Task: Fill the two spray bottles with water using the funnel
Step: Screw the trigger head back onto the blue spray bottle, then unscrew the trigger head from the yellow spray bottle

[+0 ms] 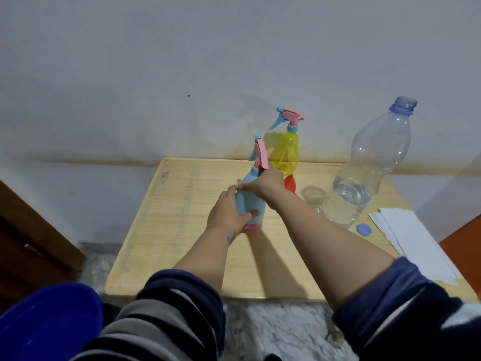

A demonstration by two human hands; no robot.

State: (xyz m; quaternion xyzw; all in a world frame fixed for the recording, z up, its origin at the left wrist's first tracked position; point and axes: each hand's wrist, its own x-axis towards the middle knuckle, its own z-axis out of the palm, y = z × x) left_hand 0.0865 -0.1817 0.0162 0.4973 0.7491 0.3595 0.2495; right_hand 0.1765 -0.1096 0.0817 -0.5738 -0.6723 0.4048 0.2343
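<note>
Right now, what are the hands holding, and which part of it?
Both hold the blue spray bottle: the left hand grips its body, the right hand grips near its neck.

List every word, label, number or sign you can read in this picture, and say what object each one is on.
None can be read.
Blue spray bottle, held by the left hand and right hand: no print shows.
Yellow spray bottle: no print shows.
Water bottle: clear, no label in view.
White papers: blank on the side shown.
Blue cap: any marks too blurred to tell.
</note>
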